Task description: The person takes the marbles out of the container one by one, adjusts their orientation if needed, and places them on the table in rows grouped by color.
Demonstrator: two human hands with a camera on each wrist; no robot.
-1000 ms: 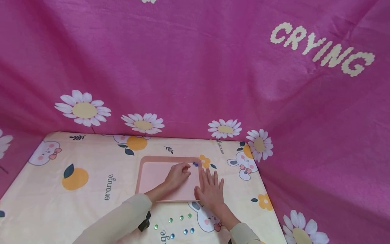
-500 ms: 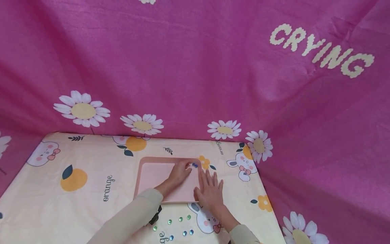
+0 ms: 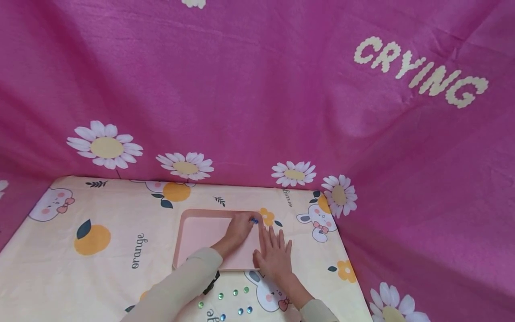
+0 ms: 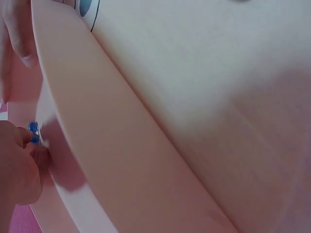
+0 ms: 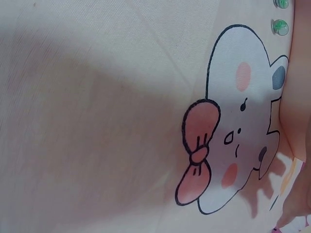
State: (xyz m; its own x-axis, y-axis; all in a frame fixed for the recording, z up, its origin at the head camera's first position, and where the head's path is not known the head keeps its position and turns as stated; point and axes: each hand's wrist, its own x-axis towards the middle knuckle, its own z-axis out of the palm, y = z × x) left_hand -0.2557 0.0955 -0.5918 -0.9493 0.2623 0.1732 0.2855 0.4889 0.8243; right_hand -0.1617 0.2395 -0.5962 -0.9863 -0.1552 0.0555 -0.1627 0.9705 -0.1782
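Observation:
A shallow pink tray (image 3: 201, 241) lies on the patterned cloth. My left hand (image 3: 239, 228) reaches into its far right corner, fingers curled at a small cluster of blue glass marbles (image 3: 255, 221). In the left wrist view, the thumb and a finger of the left hand (image 4: 19, 167) pinch a blue marble (image 4: 35, 138), with another blue marble (image 4: 33, 127) right beside it. My right hand (image 3: 276, 257) rests at the tray's right side, fingers spread and fairly straight, thumb over the rim. The right wrist view catches only a bit of that hand (image 5: 296, 206).
In front of the tray, several green marbles (image 3: 235, 292) form a loose row on the cloth. Nearer still lie 3 blue marbles (image 3: 240, 311). Behind the table hangs a magenta curtain (image 3: 233, 98) with daisies.
My left hand has moved right and closed in on the blue marbles in the corner, its fingers now at them. The right hand has stayed at the tray's side. The view has shifted slightly.

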